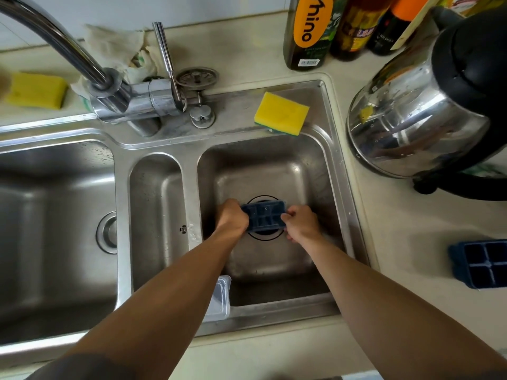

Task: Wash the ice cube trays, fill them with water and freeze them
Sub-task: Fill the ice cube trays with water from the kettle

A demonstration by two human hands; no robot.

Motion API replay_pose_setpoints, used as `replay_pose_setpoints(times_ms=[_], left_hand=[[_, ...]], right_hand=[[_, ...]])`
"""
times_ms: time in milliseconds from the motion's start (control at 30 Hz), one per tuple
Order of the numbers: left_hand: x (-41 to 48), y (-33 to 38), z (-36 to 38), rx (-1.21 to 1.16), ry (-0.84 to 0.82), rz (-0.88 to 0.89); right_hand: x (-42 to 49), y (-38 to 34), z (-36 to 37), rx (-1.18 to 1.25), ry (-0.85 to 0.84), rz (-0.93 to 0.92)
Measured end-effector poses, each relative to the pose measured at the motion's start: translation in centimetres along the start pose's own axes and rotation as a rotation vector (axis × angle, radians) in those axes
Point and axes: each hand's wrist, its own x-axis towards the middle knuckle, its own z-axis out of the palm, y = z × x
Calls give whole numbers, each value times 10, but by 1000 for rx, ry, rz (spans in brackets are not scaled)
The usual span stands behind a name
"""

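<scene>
Steel sink (340,165), ice tray (264,216) in rt basin (274,165), L hand (231,218), R hand (301,224), both grips clamped on it

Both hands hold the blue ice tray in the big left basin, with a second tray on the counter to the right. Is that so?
Not quite: the head view shows the left hand and right hand holding the blue ice tray in the right basin, not the left. The second tray is on the counter to the right.
</scene>
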Motion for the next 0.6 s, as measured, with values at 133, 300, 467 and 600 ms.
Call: replay_pose_setpoints(times_ms=[133,300,467,600], left_hand=[[-11,4,-6,-62,-24,9],[-34,16,-29,-204,131,107],[-68,45,-44,-228,227,149],[-102,68,-60,-192,259,172]], right_hand=[[-21,-5,-13,46,-61,11],[-69,-14,-44,178,-121,-164],[-112,-33,-83,168,-139,-275],[-142,-46,-119,138,-122,-336]])
